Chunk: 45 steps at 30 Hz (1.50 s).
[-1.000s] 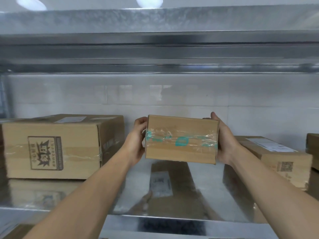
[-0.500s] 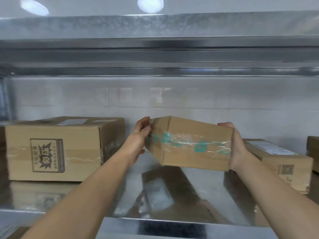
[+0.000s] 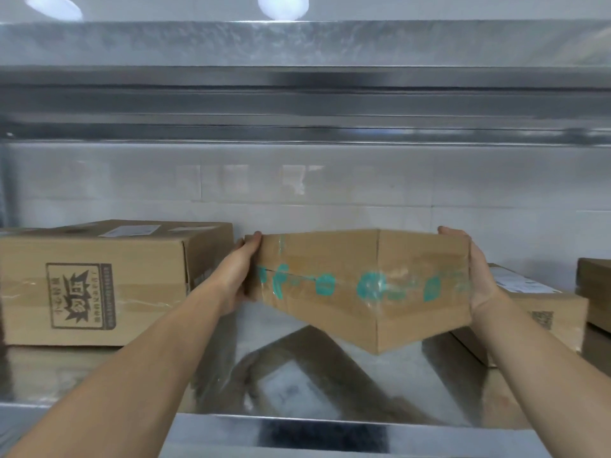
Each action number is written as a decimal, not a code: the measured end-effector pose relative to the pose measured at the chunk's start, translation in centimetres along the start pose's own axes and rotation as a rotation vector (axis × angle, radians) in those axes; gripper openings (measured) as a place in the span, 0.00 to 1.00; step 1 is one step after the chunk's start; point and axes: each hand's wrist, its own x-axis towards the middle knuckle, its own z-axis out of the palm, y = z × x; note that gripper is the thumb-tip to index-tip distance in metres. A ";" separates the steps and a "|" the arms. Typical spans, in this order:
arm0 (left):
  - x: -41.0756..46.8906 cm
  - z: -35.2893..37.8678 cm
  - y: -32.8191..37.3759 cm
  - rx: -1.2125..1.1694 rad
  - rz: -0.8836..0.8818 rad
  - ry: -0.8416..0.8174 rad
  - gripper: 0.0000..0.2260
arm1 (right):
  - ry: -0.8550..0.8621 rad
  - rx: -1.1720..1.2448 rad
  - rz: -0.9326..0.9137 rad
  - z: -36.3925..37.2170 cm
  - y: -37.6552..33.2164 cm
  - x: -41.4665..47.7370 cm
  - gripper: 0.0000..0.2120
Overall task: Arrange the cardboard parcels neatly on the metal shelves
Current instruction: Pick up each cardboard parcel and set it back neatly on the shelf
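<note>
Currently held: one cardboard parcel (image 3: pixel 330 285), sealed with clear tape printed in teal, carried in the air between both hands above the metal shelf (image 3: pixel 297 388) and not yet set down. Its left end is clasped by the left hand (image 3: pixel 243 272), whose fingers are hooked over the top corner. Its right end is gripped by the right hand (image 3: pixel 477 276), palm laid flat, fingertips bent over the upper edge. Change noted: a second ago the taped face was presented square to the camera. The parcel is now turned so that a vertical corner points forward and two faces are shown, and the hands are spread wider apart. Outward of the left hand a large printed box (image 3: pixel 92 285) is stood on the shelf, close to the knuckles. Outward of the right hand a flat labelled box (image 3: pixel 535 302) is laid, with further cartons (image 3: pixel 595 292) past it. Beneath the hands the parcel's reflection is seen in the shelf. Assessment: the parcel is judged to be mid-reorientation to suit the gap; squaring to the neighbours and lowering are left to be done.
</note>
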 end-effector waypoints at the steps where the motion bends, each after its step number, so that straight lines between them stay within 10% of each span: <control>1: -0.1 0.1 0.1 -0.008 -0.001 0.013 0.29 | 0.032 0.021 -0.032 0.2 0.0 -0.3 0.25; 7: -0.1 0.1 -0.2 -0.083 -0.002 0.059 0.17 | -0.005 -0.048 -0.035 -0.5 0.1 0.0 0.53; 14: -0.1 -0.5 0.0 -0.192 0.056 0.162 0.17 | 0.318 -0.292 -0.172 -0.9 0.5 2.1 0.27; 19: 1.2 -1.5 -0.7 -0.114 0.133 0.278 0.35 | 0.567 -0.507 -0.294 -0.9 0.5 4.1 0.11; 23: -0.4 -0.7 0.1 -0.062 0.216 0.306 0.22 | 0.737 -0.795 -0.349 -2.2 0.7 5.4 0.09; 33: -0.8 -0.5 0.2 0.207 0.325 0.427 0.23 | 0.531 -0.326 0.101 -0.5 0.1 4.6 0.30; 45: -0.3 -1.2 -0.4 0.112 0.297 0.428 0.26 | 0.527 -0.445 0.118 -0.1 0.1 4.4 0.13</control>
